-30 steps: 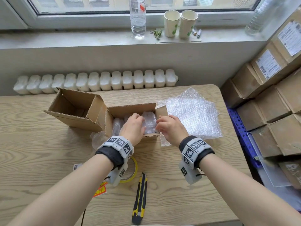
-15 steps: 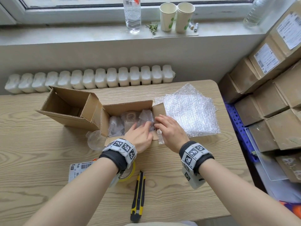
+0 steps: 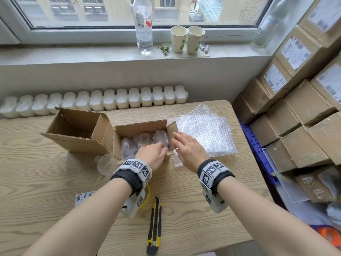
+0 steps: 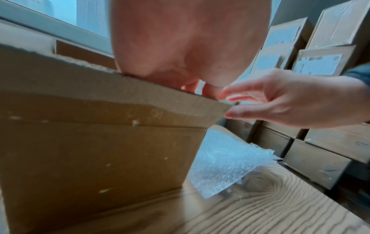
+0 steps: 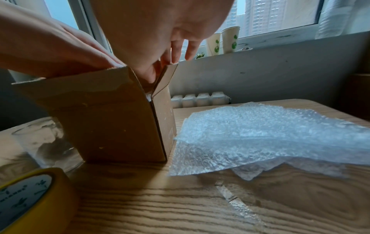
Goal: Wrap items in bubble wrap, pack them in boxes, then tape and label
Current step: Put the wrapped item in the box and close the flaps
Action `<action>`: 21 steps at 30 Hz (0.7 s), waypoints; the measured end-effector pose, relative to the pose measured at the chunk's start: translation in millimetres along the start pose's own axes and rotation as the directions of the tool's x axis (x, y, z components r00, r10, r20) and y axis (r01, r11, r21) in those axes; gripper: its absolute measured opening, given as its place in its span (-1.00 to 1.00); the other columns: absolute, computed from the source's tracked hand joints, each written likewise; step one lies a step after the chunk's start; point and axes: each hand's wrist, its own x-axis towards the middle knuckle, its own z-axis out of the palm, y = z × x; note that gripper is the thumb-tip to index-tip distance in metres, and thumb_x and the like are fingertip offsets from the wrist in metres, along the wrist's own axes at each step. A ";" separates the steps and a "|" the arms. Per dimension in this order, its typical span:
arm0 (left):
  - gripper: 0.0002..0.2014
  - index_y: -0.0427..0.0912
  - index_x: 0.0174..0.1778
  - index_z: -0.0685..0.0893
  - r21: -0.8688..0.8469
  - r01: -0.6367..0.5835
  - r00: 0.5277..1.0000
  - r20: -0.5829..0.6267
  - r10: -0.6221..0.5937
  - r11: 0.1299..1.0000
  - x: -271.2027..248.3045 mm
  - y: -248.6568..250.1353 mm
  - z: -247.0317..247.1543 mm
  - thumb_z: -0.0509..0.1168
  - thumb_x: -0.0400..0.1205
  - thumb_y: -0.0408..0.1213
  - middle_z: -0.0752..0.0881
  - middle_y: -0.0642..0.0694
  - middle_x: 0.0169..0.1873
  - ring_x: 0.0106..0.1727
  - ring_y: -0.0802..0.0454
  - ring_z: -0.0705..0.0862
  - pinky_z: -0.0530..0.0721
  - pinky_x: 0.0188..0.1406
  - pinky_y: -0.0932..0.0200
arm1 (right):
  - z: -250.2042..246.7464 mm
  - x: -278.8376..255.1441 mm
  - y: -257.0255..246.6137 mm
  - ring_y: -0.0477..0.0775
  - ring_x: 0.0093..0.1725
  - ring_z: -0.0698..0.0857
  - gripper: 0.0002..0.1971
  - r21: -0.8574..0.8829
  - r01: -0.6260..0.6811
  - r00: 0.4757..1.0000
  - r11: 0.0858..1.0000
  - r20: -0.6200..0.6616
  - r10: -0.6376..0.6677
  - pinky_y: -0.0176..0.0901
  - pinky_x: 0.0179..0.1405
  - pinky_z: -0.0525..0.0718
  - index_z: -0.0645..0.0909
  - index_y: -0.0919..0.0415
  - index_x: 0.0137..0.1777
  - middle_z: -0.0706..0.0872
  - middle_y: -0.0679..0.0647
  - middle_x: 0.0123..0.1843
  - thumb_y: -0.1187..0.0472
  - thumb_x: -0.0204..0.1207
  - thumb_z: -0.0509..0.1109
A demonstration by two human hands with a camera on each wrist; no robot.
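At the tabletop's (image 3: 46, 182) centre sits the open box (image 3: 142, 126) holding wrapped items (image 3: 144, 139). The left hand (image 3: 153, 156) reaches over its near wall, fingers curled inside, grip unclear; the right hand (image 3: 190, 150), fingers straight, presses the 3 o'clock flap (image 3: 172, 133). Stacked boxes' labels (image 3: 295, 52) at 3 o'clock are unreadable.

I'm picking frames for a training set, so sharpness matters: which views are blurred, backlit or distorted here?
Head view: evenly daylit and mostly sharp, with wide-angle bending of the window frame and the stacked boxes. Left wrist view: the left hand is a close, soft blur, and the right hand is slightly smeared. Right wrist view: backlit by the window, so the box face is dim; the bubble wrap shows pale glare.
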 end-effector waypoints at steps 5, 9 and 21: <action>-0.66 -0.18 0.30 0.51 0.033 -0.117 0.977 -0.178 0.122 0.993 2.0 20.9 -7.5 0.00 0.73 -0.10 0.63 -0.16 0.20 0.23 -0.16 0.58 0.54 0.20 -0.08 | -21.2 -11.6 1.4 0.24 0.35 0.62 -0.54 -0.053 -0.142 0.989 0.988 -0.058 0.139 0.09 0.31 0.56 0.61 0.33 0.29 0.63 0.25 0.36 0.34 0.37 0.53; -0.67 -0.19 0.37 0.49 0.043 -0.277 0.922 -0.268 0.278 0.960 6.3 49.7 0.5 0.05 0.73 -0.19 0.58 -0.10 0.28 0.30 -0.06 0.53 0.58 0.18 -0.04 | -33.4 -29.8 23.3 0.20 0.45 0.50 -0.58 -0.036 -0.279 0.957 0.960 -0.096 0.274 0.05 0.42 0.44 0.52 0.33 0.40 0.55 0.22 0.44 0.27 0.55 0.36; -0.67 -0.21 0.40 0.43 0.147 -0.208 0.971 -0.087 0.222 0.967 37.8 105.3 71.4 0.04 0.71 -0.31 0.52 -0.11 0.33 0.31 -0.08 0.49 0.53 0.13 0.03 | -8.0 -80.8 130.3 0.27 0.16 0.70 -0.67 0.023 -0.359 0.933 0.933 0.036 0.358 0.11 0.15 0.63 0.67 0.34 0.15 0.72 0.24 0.15 0.29 0.38 0.52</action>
